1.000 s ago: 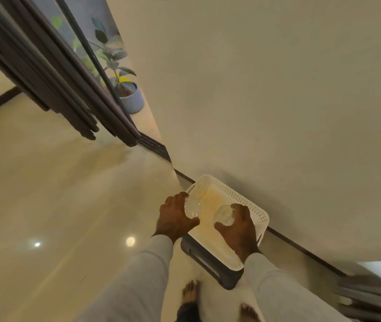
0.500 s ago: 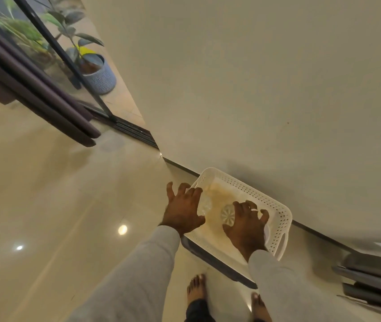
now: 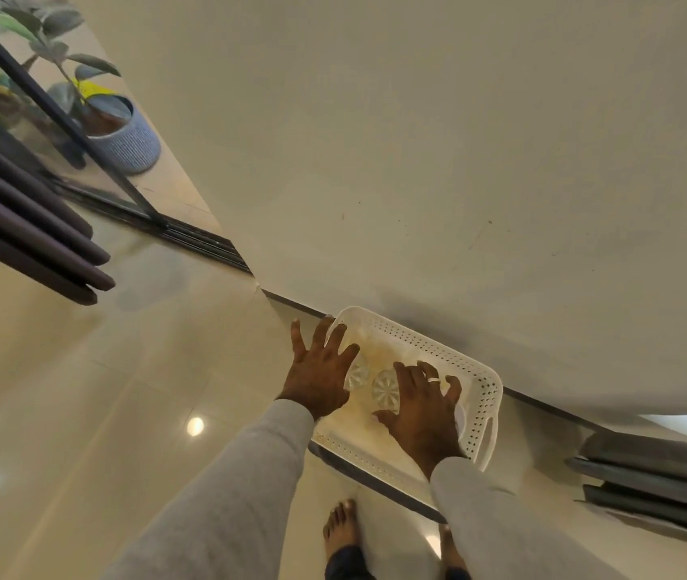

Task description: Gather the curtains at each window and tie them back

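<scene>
Both hands over basket (image 3: 482,395), fingers spread, gripping nothing. Left hand (image 3: 321,367) above near-left corner; right hand (image 3: 423,406) above middle. Two clear discs (image 3: 386,388) inside basket, between hands. Curtain (image 3: 27,232) hanging well left of basket.

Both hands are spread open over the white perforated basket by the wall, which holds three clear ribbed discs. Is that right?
Not quite: the head view shows two clear ribbed discs, not three. Both the left hand and right hand are spread open over the white perforated basket by the wall.
</scene>
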